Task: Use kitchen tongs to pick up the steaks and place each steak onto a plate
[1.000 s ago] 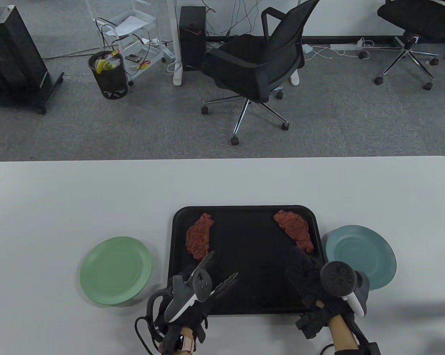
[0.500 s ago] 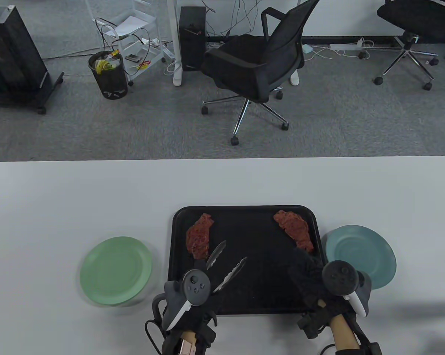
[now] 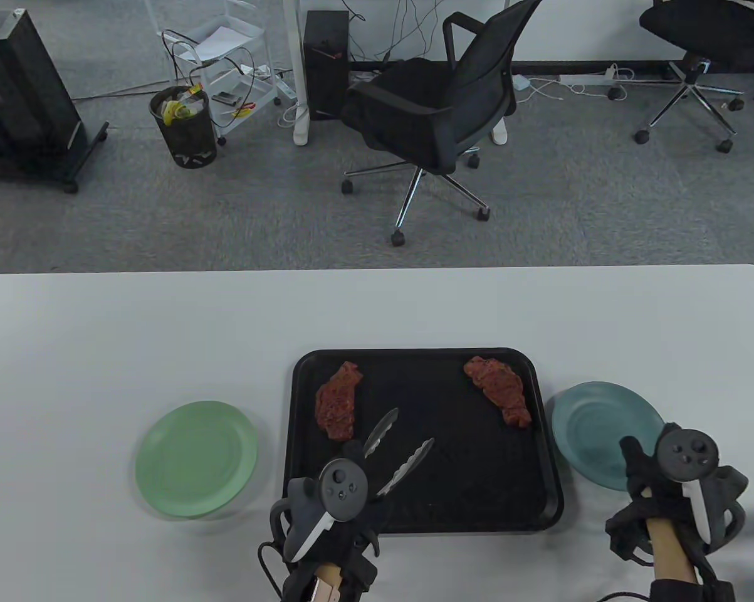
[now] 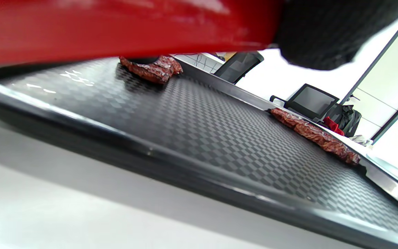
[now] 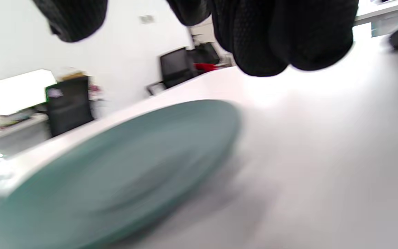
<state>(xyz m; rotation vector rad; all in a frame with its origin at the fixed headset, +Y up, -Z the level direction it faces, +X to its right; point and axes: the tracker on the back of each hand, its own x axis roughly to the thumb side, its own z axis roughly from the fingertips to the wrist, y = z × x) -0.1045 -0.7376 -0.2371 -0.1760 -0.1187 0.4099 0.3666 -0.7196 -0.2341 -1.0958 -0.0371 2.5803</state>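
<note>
Two raw red steaks lie on a black tray (image 3: pixel 471 451): one at the far left (image 3: pixel 337 401), one at the far right (image 3: pixel 499 396). My left hand (image 3: pixel 351 498) grips red-handled metal tongs (image 3: pixel 397 453) over the tray's near left part. The tongs' tips are spread, just right of the left steak and apart from it. In the left wrist view the red handle (image 4: pixel 116 27) crosses the top above the tray (image 4: pixel 219 138) and both steaks (image 4: pixel 150 69) (image 4: pixel 316 135). My right hand (image 3: pixel 637 467) hovers empty at the near edge of the teal plate (image 3: pixel 596 426), its fingers (image 5: pixel 271 34) hanging loosely.
A green plate (image 3: pixel 195 458) sits left of the tray. The teal plate (image 5: pixel 116 166) lies right of it. The white table (image 3: pixel 163 332) stretches far beyond the tray. An office chair (image 3: pixel 427 113) stands on the floor behind the table.
My right hand moved from the tray's near right corner rightward to the teal plate's near edge. My left hand shifted the tongs right, from beside the left steak toward the tray's middle.
</note>
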